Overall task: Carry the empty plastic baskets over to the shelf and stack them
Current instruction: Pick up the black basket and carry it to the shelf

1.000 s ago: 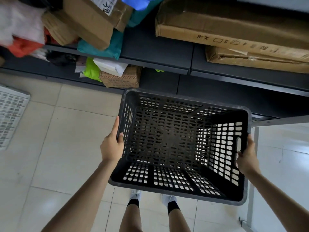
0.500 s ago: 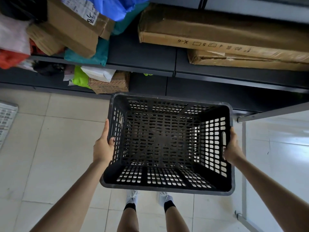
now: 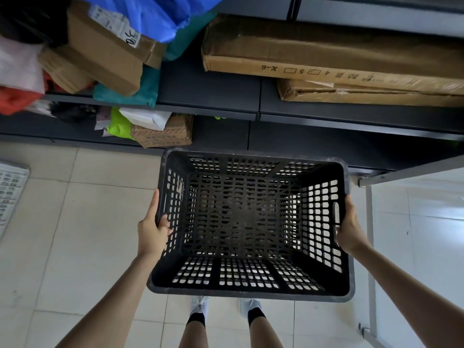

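Observation:
I hold an empty black plastic basket with slotted walls and floor in front of me, above the tiled floor. My left hand grips its left rim, fingers curled inside the wall. My right hand grips the right rim at the handle slot. The basket's far rim lies just short of the dark metal shelf, near its lowest board.
Cardboard boxes and parcels fill the shelf's upper board; a small box and bags lie on the lower one. A grey metal frame stands at the right. A white grille lies on the floor, left.
The basket has stayed in both hands while the shelf has drifted down and closer in view; the hands sit slightly further left than before.

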